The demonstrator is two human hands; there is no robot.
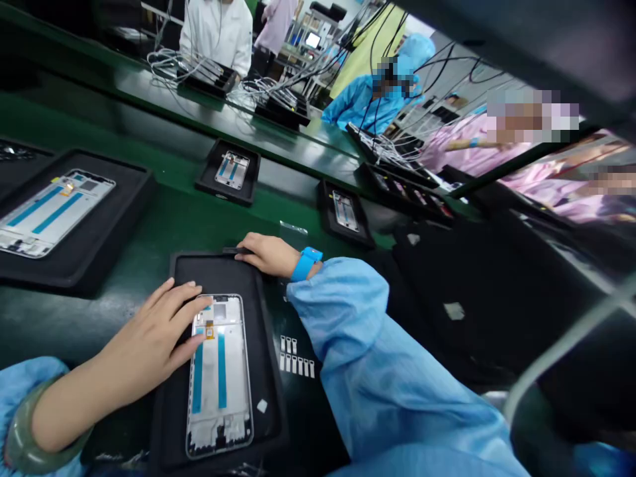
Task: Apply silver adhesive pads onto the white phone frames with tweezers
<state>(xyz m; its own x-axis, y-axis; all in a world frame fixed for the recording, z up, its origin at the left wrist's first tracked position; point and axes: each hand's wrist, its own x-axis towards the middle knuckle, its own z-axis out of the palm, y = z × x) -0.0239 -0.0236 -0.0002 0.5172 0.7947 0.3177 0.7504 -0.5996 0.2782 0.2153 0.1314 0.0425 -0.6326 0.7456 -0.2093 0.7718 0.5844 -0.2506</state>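
Phone mid-frame (pixel 219 397) pinned under left hand (pixel 152 331)

Left hand is released, not clenched: fingers lie spread with the tips on the frame's upper end, which reads to me as steadying it against sliding. Frame sits face up and lengthwise in a black foam tray (pixel 213 271), toward the near end. Bright metal-looking rim, white inner plate, two blue strips (pixel 222 374) running lengthwise, small gold tab (pixel 209 330) near the fingertips.

Right hand (pixel 268 255) lies across the tray's far edge, well apart from the frame, fingers over a slim dark object (pixel 236 250). I can't tell from this feed whether that's a held tool or part of the tray, so grip state unknown. Blue wristband (pixel 305 264) on that wrist. Puffy blue gown sleeve (pixel 348 344) is gathered at the cuff, likely to keep loose cloth off the tray.

Small white tabs (pixel 295 356) sit in two tidy rows on the green desk (pixel 163 225) just beside the tray, apparently placed for easy reach. Matching frames in a second black tray (pixel 72 222) lie further left. Across the line, a co-worker in a blue gown (pixel 370 99) stands behind cabled fixtures (pixel 283 109).
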